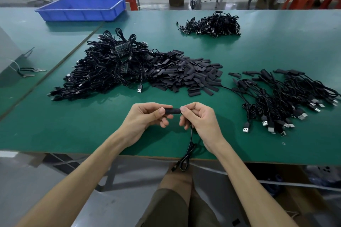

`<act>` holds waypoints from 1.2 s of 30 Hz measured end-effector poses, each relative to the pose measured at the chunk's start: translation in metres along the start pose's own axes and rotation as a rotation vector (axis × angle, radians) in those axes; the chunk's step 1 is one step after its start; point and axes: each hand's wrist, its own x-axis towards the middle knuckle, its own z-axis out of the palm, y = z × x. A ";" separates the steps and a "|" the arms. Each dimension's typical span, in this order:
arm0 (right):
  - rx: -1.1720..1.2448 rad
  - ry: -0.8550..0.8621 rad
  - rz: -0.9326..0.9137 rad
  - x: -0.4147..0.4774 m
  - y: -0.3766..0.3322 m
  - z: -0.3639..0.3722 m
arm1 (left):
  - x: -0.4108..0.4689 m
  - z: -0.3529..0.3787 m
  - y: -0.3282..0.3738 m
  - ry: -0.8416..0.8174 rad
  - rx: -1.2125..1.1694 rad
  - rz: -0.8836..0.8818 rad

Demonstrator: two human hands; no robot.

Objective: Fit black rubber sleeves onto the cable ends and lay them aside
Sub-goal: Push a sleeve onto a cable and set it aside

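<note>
While each hand pinches one end, left hand (147,116) and right hand (200,118) hold the rubber sleeve (173,111) lying left-to-right.

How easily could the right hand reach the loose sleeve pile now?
Probably yes: bare table lies between the right hand and the sleeve pile, though it pinches the held sleeve and its cable.

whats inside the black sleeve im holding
The black rubber sleeve hides its inside. A black cable drops from the right hand at one end; the left hand pinches the other.
</note>
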 end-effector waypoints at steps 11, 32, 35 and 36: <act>-0.151 0.017 -0.017 0.001 0.000 0.003 | -0.002 0.011 0.008 0.115 0.004 0.001; 0.315 0.234 0.071 0.004 -0.005 -0.002 | 0.013 0.089 0.052 -0.285 0.554 -0.069; 0.291 0.258 0.046 0.005 -0.007 -0.001 | 0.037 0.103 0.071 -0.278 0.541 -0.004; 0.286 0.237 0.016 0.005 -0.007 0.000 | 0.045 0.108 0.078 -0.277 0.537 0.021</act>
